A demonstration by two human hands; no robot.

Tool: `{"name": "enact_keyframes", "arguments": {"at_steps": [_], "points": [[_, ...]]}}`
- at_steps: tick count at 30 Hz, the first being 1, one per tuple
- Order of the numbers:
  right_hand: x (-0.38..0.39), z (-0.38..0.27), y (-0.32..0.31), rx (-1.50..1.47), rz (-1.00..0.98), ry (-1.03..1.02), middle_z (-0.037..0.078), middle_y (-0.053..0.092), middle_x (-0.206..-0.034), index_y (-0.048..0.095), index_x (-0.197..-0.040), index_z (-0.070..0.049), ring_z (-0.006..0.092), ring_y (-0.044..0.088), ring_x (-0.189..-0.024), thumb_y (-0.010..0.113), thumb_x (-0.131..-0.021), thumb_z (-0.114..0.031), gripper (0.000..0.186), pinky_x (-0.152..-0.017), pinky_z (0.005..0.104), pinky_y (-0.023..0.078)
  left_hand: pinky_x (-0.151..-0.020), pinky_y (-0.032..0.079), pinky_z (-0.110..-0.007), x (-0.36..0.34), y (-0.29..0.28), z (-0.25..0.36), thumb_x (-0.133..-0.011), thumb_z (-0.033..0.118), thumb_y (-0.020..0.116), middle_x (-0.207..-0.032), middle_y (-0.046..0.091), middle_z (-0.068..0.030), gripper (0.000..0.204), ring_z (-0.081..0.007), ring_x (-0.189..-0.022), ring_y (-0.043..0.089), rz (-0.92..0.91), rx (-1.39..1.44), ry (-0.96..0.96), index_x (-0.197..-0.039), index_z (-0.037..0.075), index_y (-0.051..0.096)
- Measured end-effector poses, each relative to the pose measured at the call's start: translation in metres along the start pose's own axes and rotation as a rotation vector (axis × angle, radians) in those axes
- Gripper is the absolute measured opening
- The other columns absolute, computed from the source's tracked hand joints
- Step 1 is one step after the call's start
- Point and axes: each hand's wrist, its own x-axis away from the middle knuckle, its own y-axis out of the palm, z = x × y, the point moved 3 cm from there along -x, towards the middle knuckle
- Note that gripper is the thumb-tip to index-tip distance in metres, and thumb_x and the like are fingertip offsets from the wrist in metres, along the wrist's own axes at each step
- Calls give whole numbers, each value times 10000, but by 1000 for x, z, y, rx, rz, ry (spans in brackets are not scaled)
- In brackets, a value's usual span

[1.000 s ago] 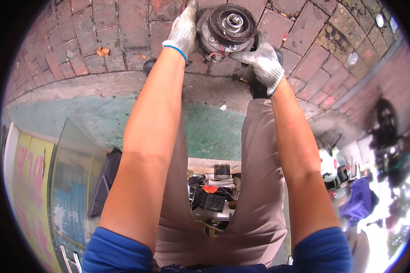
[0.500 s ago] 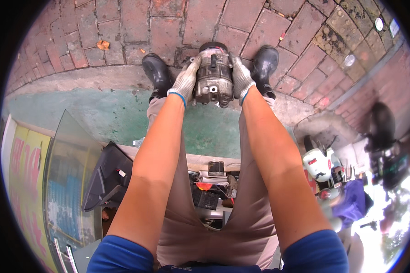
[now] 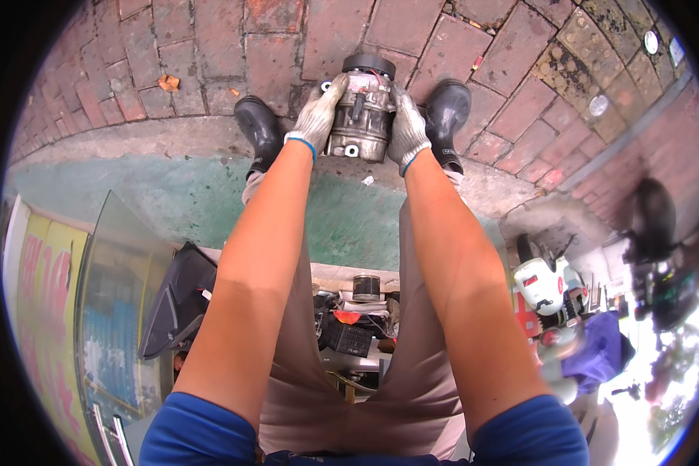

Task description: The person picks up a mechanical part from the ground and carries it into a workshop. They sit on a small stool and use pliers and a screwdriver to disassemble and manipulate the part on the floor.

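Between my boots is a grimy metal compressor (image 3: 360, 116), a rounded cylinder with a black pulley (image 3: 368, 65) at its far end. A thin red wire runs beside the pulley, and a dark connector sticks up from the casing. My left hand (image 3: 318, 115), in a whitish knit glove with a blue cuff, presses on its left side. On the opposite side my right hand (image 3: 408, 130), gloved alike, grips the casing. Both sets of fingers wrap partly underneath, where they are hidden. Whether the compressor rests on the bricks or hangs just above them, I cannot tell.
Black boots (image 3: 447, 113) stand on either side. Red brick paving (image 3: 210, 46) meets a green-painted step (image 3: 155, 182). Behind me are a box-like dark battery (image 3: 348, 339) and a can (image 3: 366, 288). A white scooter (image 3: 542, 286) stands right, a glass panel (image 3: 116, 303) left.
Both hands have moved the compressor slightly away from me and tipped it. More of its pulley end shows now, and less of its near end. A white scrap on the step has come into view.
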Motion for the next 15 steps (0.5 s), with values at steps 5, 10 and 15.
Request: {"name": "enact_keyframes", "arguments": {"at_steps": [5,10,15], "points": [[2,-5,7,-40,24,-18,100,688,-1119,619,-1210,-109,255,689,-966,554,-1006,-396,358,-882,466,582,-1112,379,-388,3,4,11,-873,656,641,-1425,537,-227,962,-306,-1299,526,86,-187,-1,-1481,-51,405],[50,-9,20,257,78,-28,204,605,-1274,448,-1438,8,284,637,-1082,640,-932,-471,723,-905,426,545,-1085,431,-362,31,-11,-13,-931,607,619,-1464,495,-199,903,-261,-1304,519,-75,182,-169,-1512,-33,359],[186,-22,46,462,89,-163,156,603,-1288,391,-1457,11,259,575,-1161,686,-907,-388,740,-1041,373,444,-1109,389,-345,147,-38,-10,-973,575,588,-1445,513,-142,787,-225,-1285,518,-73,90,6,-1517,45,380]]}}
